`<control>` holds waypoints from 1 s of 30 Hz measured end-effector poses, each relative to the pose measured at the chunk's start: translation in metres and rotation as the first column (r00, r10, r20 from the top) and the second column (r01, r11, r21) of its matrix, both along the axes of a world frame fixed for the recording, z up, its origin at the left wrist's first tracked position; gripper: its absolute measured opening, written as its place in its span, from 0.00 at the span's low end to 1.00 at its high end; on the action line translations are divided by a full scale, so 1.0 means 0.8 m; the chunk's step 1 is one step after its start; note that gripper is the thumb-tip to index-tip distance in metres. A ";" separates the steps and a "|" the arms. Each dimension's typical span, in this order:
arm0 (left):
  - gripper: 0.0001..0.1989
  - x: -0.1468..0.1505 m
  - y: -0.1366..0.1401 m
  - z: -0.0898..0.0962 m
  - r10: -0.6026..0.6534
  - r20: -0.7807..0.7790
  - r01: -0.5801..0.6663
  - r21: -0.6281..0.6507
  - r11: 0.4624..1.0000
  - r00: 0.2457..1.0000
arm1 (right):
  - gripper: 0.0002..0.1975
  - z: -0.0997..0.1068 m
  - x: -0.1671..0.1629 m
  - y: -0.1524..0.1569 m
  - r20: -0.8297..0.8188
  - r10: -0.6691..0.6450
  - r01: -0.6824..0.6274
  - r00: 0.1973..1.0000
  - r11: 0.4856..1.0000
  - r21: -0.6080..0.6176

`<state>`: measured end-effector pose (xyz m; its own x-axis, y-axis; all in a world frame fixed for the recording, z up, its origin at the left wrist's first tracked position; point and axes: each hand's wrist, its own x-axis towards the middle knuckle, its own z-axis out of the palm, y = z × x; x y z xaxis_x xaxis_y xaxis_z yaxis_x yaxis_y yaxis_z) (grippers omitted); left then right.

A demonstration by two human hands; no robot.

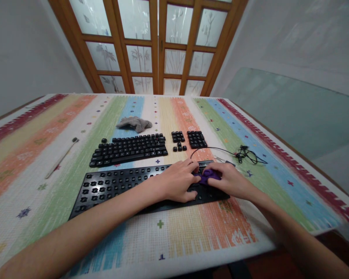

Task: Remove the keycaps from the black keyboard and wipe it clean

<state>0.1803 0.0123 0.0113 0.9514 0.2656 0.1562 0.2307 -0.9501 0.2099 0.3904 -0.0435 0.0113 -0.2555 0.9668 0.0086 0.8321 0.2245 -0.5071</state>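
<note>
A black keyboard base [113, 185] with its keycaps off lies at a slant near the front of the table, its bare key posts showing on the left part. My right hand [231, 179] is closed on a bunched purple cloth [208, 176], pressed down on the base's right end. Beside the cloth, my left hand [177, 181] rests on the base with thumb and fingers apart. Its fingertips reach the cloth's left edge; whether they grip any of it I cannot tell. Both hands and the cloth cover much of the base's right half.
Behind the base, loose black keycaps [130, 149] sit grouped in keyboard order, with a number block [196, 139] at right. A grey cloth [135, 124] lies farther back. A thin brush [62, 158] is at left, a coiled cable [246, 155] at right. Striped tablecloth [168, 232] underneath.
</note>
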 end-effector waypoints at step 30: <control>0.24 0.067 -0.001 -0.008 -0.040 0.098 0.036 0.041 0.999 0.994 | 0.10 -0.006 0.066 -0.013 -0.075 -0.075 0.070 0.994 0.995 -0.068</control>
